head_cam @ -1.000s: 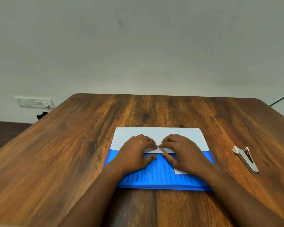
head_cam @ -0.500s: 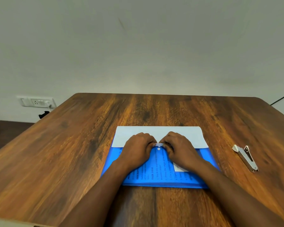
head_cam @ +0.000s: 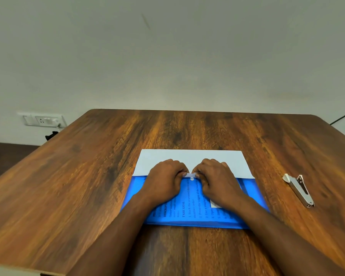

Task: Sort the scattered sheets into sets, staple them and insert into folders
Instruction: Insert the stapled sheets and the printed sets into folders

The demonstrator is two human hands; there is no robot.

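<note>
Head view: a blue folder (head_cam: 195, 204) lies near the tabletop's (head_cam: 88, 176) front edge with printed sheets (head_cam: 187, 208) already inside. The left hand (head_cam: 164, 181) and right hand (head_cam: 217, 182) pinch its white snap tab (head_cam: 191, 175). Only fastening seems left. A stapler (head_cam: 299, 190) lies toward the right edge.

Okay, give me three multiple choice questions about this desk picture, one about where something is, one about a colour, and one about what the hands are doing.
1. Where does the stapler lie?
A. On the folder
B. On the table, right of the folder
C. In the left hand

2. What colour is the folder?
A. Red
B. Green
C. Blue

3. What are the left hand and right hand doing?
A. Both pinching the small white tab at the folder's flap
B. Resting flat on bare wood
C. Lifting the stapler

Answers: 1 B, it sits alone on the wood to the right. 2 C, the cover is bright blue. 3 A, curled fingertips of both meet at the tab.
</note>
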